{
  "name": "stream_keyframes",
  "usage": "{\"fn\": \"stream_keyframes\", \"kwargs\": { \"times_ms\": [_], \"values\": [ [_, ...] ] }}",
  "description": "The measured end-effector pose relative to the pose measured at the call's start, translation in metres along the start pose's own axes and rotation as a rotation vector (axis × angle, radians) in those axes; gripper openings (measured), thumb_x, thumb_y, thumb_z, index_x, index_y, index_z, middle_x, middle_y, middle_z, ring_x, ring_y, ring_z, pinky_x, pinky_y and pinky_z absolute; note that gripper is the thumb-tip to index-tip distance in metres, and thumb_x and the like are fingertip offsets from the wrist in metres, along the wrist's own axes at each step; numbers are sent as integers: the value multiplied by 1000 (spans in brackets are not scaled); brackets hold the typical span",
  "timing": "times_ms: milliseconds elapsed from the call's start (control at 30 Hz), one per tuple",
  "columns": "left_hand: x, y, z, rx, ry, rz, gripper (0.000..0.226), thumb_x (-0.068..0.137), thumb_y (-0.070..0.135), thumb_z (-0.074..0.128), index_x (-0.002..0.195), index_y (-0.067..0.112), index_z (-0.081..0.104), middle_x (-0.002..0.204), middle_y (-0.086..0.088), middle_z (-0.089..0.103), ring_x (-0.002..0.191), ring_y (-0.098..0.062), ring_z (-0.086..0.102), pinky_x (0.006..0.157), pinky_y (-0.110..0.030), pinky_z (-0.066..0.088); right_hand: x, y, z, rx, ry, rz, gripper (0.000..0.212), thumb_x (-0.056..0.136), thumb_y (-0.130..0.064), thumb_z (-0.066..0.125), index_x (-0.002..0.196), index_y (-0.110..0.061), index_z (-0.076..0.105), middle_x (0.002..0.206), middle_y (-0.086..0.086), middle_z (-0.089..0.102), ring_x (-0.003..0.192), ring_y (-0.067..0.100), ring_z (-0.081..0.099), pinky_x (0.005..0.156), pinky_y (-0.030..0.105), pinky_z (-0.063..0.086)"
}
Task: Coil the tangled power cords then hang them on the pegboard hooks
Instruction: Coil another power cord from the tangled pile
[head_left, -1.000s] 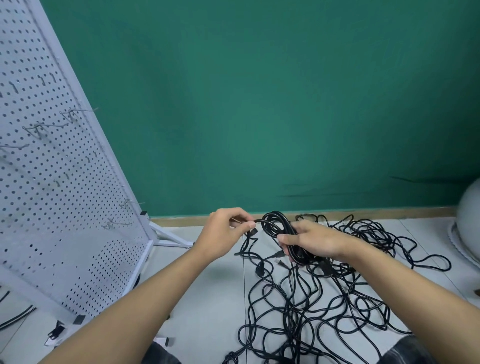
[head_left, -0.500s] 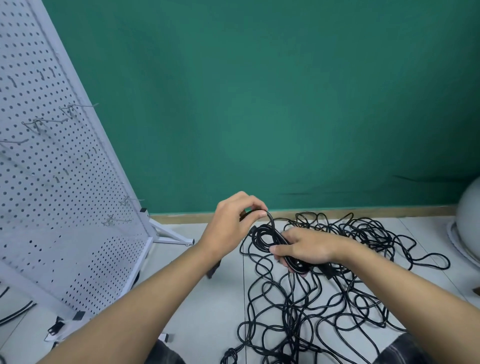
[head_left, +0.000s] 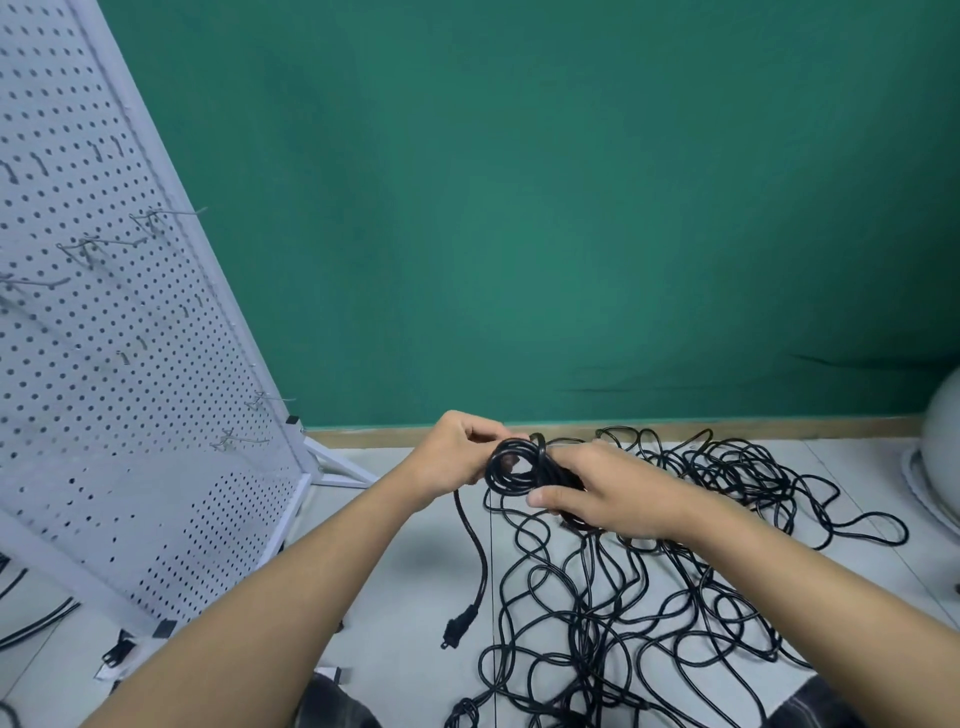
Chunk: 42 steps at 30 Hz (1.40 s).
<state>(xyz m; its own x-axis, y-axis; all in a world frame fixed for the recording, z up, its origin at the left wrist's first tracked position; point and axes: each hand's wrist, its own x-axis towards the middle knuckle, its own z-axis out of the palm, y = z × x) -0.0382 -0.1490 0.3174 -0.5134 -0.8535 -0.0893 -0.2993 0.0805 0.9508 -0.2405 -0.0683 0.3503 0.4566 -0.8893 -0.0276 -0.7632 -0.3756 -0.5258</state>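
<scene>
A small black cord coil (head_left: 514, 466) is held up between both hands above the floor. My right hand (head_left: 605, 493) grips the coil's right side, thumb underneath. My left hand (head_left: 457, 454) pinches the cord at the coil's left edge. From there a loose end hangs down to a black plug (head_left: 457, 627) close to the floor. A large tangle of black power cords (head_left: 649, 587) lies on the pale floor below and to the right. The white pegboard (head_left: 104, 364) leans at the left with several bare metal hooks (head_left: 104, 244).
A green wall stands behind the cords with a wooden skirting strip along its foot. A white rounded object (head_left: 940, 457) sits at the right edge. The pegboard's foot (head_left: 337, 467) juts toward the cords. Black cord pieces (head_left: 31, 618) lie at the lower left.
The coil has been wound tighter and rounder. My left hand brought the cord round its left side, and the plug end now dangles free below that hand.
</scene>
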Motion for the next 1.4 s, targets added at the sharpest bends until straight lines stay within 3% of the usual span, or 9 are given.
{"fn": "stream_keyframes", "kwargs": {
  "times_ms": [133, 267, 533, 700, 867, 967, 1067, 1200, 1400],
  "values": [
    [-1, -6, 4, -22, -65, -67, 55, 97, -6, 50, 53, 26, 64, 55, 4, 51, 53, -11, 39, 53, -23, 34, -1, -1, -3, 147, 60, 4, 18, 92, -25, 73, 104, -19, 62, 89, -2, 67, 82, 13, 60, 77, 32, 50],
    [-6, -10, 16, -106, -143, -103, 30, 102, 2, 53, 76, 17, 58, 71, 0, 59, 54, -10, 43, 52, -22, 37, -3, 4, -6, 182, 43, 61, 19, 85, -21, 72, 101, -16, 62, 91, 8, 67, 86, 26, 63, 81, 48, 53],
    [-6, -13, 32, 169, -111, -121, 29, 108, 32, 50, 93, 20, 73, 62, 2, 51, 45, -5, 42, 50, -22, 36, 2, 17, -1, 172, 340, 293, 27, 72, -28, 92, 82, -22, 67, 76, -8, 74, 63, 18, 66, 54, 20, 47],
    [-9, -9, 52, 377, -50, -38, 25, 110, 30, 40, 118, 22, 63, 63, 3, 55, 54, -16, 60, 66, -30, 50, 4, 33, 3, 138, 496, 280, 30, 76, -32, 90, 101, -28, 73, 82, -12, 74, 73, 19, 67, 73, 32, 53],
    [-18, 1, 61, 745, -115, 2, 30, 111, 20, 35, 136, 10, 49, 108, -17, 60, 74, -24, 50, 70, -34, 41, 5, 40, 12, 78, 396, 326, 40, 86, -42, 81, 112, -30, 53, 70, -8, 59, 54, 12, 47, 61, 34, 42],
    [-17, 14, 57, 963, -97, 109, 27, 109, 19, 37, 124, 8, 56, 105, -17, 62, 85, -32, 58, 71, -41, 47, 7, 41, 7, 39, 282, 351, 40, 91, -39, 75, 113, -25, 45, 90, 1, 68, 77, 21, 58, 71, 38, 45],
    [-19, 26, 42, 1123, -61, 268, 25, 109, 26, 41, 104, 11, 61, 101, -13, 66, 92, -35, 63, 69, -38, 42, 2, 40, -3, 77, 146, 345, 42, 90, -32, 73, 115, -28, 39, 88, 5, 63, 74, 20, 52, 70, 39, 43],
    [-24, 39, 29, 1288, -123, 486, 27, 106, 31, 50, 105, 9, 66, 109, -9, 67, 98, -33, 64, 74, -41, 43, 1, 37, 3, -2, 27, 275, 37, 94, -27, 72, 114, -24, 41, 100, -2, 63, 89, 15, 57, 72, 31, 44],
    [-17, 38, 23, 1024, -68, 627, 18, 94, 31, 71, 97, 13, 73, 94, 0, 70, 85, -20, 62, 67, -34, 43, 11, 38, 13, -83, 9, 193, 32, 80, -20, 79, 96, -40, 60, 95, -11, 72, 78, 17, 71, 76, 44, 59]
  ]
}}
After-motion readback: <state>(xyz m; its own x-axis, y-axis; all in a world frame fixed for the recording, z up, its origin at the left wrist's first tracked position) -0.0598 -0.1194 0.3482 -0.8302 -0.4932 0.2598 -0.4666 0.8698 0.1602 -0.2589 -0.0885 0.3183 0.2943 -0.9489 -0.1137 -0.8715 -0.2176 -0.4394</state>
